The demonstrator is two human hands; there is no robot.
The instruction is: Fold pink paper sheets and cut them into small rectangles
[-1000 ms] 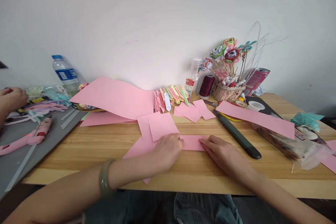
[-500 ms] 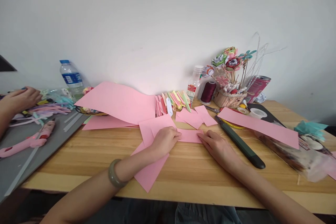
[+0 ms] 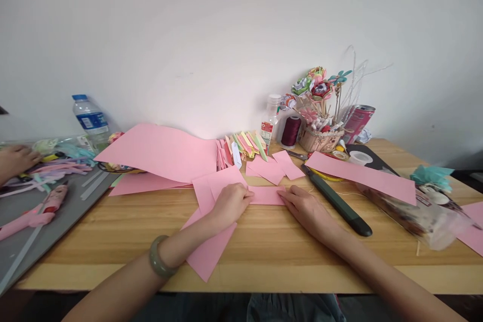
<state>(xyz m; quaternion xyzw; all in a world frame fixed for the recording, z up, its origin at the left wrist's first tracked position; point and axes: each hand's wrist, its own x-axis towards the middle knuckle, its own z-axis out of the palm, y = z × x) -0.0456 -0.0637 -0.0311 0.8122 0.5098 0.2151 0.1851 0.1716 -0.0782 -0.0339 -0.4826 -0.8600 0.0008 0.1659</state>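
Note:
A small folded pink paper strip (image 3: pixel 267 195) lies flat on the wooden table between my two hands. My left hand (image 3: pixel 233 204), with a bracelet on its wrist, is closed on the strip's left end. At the right end, my right hand (image 3: pixel 305 207) has its fingers pressed together on the paper. Larger pink sheets (image 3: pixel 215 254) lie under and beside my left hand. Small pink squares (image 3: pixel 289 165) rest just behind the strip. To the right of my right hand is a dark green cutter (image 3: pixel 341 204).
A person's hand (image 3: pixel 17 161) is at the far left, near a pink glue gun (image 3: pixel 56 199) on a grey board. Along the wall stand a water bottle (image 3: pixel 89 116), a thread spool (image 3: pixel 291 132) and a flower basket (image 3: pixel 320 139). A long pink strip (image 3: pixel 362 177) lies right.
The view has shifted slightly to the right, so most things appear further left. Both my hands keep their hold on the strip. The other person's hand at the left has moved lower and leftward.

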